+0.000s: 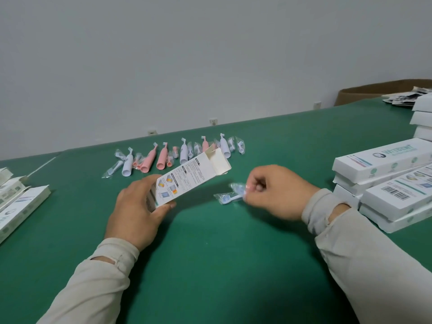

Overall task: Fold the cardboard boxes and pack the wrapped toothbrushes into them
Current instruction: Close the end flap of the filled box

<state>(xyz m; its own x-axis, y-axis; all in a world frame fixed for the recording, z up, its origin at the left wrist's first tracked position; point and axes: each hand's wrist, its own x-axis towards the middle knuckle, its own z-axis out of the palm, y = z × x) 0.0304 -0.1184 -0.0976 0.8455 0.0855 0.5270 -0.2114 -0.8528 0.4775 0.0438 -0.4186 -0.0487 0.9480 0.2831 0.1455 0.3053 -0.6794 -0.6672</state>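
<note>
Two wrapped brush heads point(230, 195) pinched in right hand point(275, 192) fingers at frame centre, left hand point(138, 211) fingers curled round open-flapped box point(187, 181) just left; slippery wrap could slide out before reaching the mouth.

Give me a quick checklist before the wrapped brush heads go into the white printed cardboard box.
1. White printed cardboard box gripped by left hand: ok.
2. Far end flaps open: ok.
3. Near end closed: cannot tell, the hand hides it.
4. Clear-wrapped blue brush heads pinched by right hand: ok.
5. Brush heads lined up with the open end: not ok, they sit beside the box.
6. Green table between box and brush heads clear: ok.
</note>
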